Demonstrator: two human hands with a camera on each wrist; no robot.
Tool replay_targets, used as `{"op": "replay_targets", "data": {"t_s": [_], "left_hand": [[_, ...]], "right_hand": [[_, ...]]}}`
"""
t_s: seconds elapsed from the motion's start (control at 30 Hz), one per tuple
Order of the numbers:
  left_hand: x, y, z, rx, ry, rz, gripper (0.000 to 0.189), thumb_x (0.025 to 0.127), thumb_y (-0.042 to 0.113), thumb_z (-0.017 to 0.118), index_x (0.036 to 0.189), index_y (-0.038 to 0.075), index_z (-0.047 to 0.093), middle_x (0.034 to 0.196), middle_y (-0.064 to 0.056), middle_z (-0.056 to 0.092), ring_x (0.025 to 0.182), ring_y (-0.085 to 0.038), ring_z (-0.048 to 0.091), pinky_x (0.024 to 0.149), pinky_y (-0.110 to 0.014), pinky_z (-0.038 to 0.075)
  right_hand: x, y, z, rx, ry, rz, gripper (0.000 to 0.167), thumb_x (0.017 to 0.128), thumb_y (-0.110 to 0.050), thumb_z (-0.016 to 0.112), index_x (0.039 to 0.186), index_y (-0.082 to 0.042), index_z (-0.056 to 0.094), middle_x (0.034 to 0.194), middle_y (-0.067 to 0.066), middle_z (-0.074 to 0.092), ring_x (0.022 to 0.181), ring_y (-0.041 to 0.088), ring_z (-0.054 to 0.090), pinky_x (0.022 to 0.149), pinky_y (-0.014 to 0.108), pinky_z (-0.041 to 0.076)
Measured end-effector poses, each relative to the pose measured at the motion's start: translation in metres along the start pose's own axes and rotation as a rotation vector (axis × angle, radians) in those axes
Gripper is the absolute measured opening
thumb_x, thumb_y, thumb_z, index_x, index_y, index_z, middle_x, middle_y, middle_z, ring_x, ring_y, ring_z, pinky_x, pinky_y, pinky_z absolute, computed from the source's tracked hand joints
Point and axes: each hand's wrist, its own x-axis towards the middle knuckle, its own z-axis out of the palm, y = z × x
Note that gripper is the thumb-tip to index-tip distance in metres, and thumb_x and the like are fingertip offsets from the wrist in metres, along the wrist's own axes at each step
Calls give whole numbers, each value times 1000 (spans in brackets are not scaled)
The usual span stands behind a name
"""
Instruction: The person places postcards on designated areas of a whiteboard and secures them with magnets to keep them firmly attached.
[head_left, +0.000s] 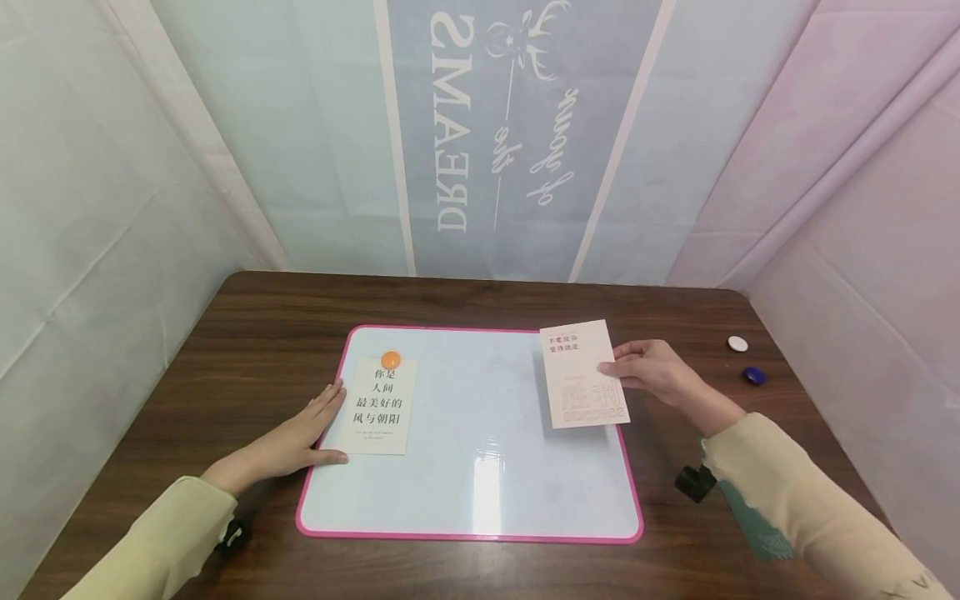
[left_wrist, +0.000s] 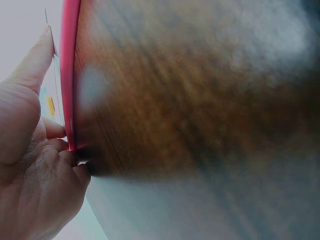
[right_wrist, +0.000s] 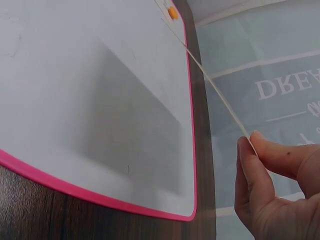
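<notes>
A whiteboard [head_left: 465, 492] with a pink rim lies flat on the table. My right hand [head_left: 654, 371] pinches a pale pink card [head_left: 581, 358] by its right edge, between thumb and fingers. In the right wrist view the card [right_wrist: 225, 100] is seen edge-on, raised over the board and casting a shadow on it. Straight fingers of my left hand [head_left: 303, 433] rest along the board's left rim, the thumb lying on the white surface. Beside that hand, a cream card [head_left: 382, 433] with black characters lies on the board, an orange round magnet [head_left: 391, 360] at its top edge.
Right of the board, a white round magnet [head_left: 738, 343] and a dark blue one [head_left: 754, 376] lie on the wooden table [head_left: 480, 300]. A green card [head_left: 753, 521] is partly under my right forearm. Printed cloth [head_left: 517, 250] hangs behind the table.
</notes>
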Motion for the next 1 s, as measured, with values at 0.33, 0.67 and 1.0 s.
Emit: {"op": "replay_targets", "data": {"t_s": [0.33,0.67,1.0], "left_hand": [[0,1,-2,3,-6,-6,101,75,47,68,143,-6,15,151,-21,5,136,-39,8,105,-56,16],[3,1,-8,-5,-24,-11,100,76,43,69,143,-6,14,151,-21,5,136,-39,7,105,-56,15],[7,-1,-18,-16,-34,4,100,75,45,69,142,-6,14,150,-22,5,136,-40,8,105,-56,16]], "right_hand": [[2,-11,13,24,-9,18,49,80,-10,71,112,15,43,76,2,59,70,7,58,70,23,53],[7,-20,26,39,-17,40,51,78,-10,72,114,14,43,78,3,58,69,8,57,68,22,52],[14,-28,45,63,1,69,49,78,-9,72,113,11,45,82,7,58,71,10,57,70,23,53]]}}
